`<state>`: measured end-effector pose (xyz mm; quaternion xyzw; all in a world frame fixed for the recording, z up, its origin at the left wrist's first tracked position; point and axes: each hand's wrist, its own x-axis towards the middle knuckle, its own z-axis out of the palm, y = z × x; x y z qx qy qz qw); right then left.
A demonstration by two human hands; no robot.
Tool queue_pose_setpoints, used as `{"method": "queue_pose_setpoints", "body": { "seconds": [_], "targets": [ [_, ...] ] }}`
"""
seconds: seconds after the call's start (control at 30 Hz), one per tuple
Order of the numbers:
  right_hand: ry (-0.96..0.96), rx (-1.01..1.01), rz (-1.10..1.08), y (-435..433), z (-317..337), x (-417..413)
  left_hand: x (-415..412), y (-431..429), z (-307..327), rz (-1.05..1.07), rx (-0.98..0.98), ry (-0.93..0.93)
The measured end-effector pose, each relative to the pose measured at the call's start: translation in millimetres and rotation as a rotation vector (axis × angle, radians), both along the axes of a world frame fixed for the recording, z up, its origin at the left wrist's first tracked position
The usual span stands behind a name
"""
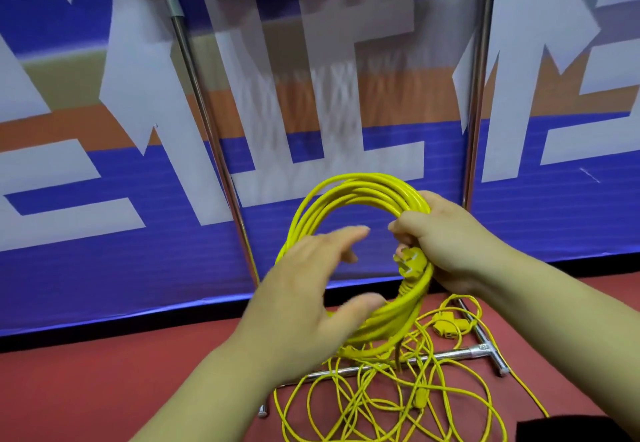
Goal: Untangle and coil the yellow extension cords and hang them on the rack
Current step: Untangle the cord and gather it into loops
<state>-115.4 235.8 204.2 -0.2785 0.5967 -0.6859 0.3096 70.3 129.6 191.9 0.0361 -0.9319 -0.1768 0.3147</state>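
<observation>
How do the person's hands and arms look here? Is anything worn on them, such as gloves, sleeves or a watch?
The left hand and right hand wear no gloves, and no ring shows. The left forearm and right forearm are uncovered as far as the frame reaches: no sleeve, watch or band. The left hand is blurred, so small details there are uncertain.

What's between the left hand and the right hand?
In the head view, the plug and the open middle of the coil lie between the left hand and the right hand, which grips that coil.
</observation>
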Motion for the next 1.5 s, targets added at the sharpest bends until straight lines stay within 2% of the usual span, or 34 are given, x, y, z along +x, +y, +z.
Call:
{"method": "queue_pose_setpoints", "body": {
  "seconds": [0.13, 0.3, 0.67, 0.73, 0.8, 0.87, 0.93, 0.97, 1.03, 1.1, 1.17, 1.23, 1.33, 1.43, 1.5],
  "targets": [
    [-0.070, -0.022, -0.048, -5.2, -0.1, 2.8, -2.4, 2.7, -3.6, -0.022, 0.033, -0.260],
    [-0.096, -0.009, -0.039, -8.7, -1.6, 6.9, -8.4, 8.3, -6.8, 0.053, -0.139, -0.475],
    [-0.080, -0.047, -0.064, -3.4, 12.2, 11.9, -11.5, 3.2, -0.5, 0.063, -0.051, -0.455],
    [-0.090, 0.020, -0.098, -3.2, 9.0, 9.1, -10.3, -0.6, 3.2, 0.053, -0.017, -0.478],
    [-0.008, 0.086, -0.106, -2.6, 5.2, 6.2, -11.8, -5.4, 4.7, 0.059, 0.045, -0.569],
    [0.176, 0.160, -0.115, -0.5, 4.1, 6.5, -9.8, -9.4, 6.2, -0.002, 0.217, -0.638],
    [0.333, 0.187, -0.108, 3.6, 7.2, 8.4, -6.4, -16.6, 6.2, -0.075, 0.375, -0.623],
    [0.343, 0.171, -0.082, 4.9, 8.6, 8.4, -5.9, -20.2, 6.1, -0.107, 0.463, -0.608],
    [0.282, 0.112, 0.006, 7.1, 9.3, 9.0, -7.0, -22.6, 4.6, -0.148, 0.663, -0.554],
    [0.133, 0.053, 0.099, 7.7, 8.7, 10.4, -8.8, -25.5, 4.1, -0.186, 0.772, -0.459],
    [-0.033, -0.005, 0.133, 6.9, 8.9, 14.5, -4.3, -24.6, 11.3, -0.231, 0.793, -0.439],
    [-0.085, -0.035, 0.112, 4.9, 8.9, 17.6, 1.6, -23.1, 19.5, -0.277, 0.758, -0.420],
    [-0.052, -0.033, 0.105, 3.9, 9.5, 18.9, 7.8, -16.3, 26.8, -0.240, 0.619, -0.373],
    [0.048, 0.049, 0.128, 7.8, 8.0, 15.9, 8.5, -13.9, 29.1, -0.229, 0.644, -0.338],
    [0.097, 0.075, 0.147, 10.6, 5.4, 10.5, 10.7, -16.7, 32.2, -0.194, 0.657, -0.225]
  ]
}}
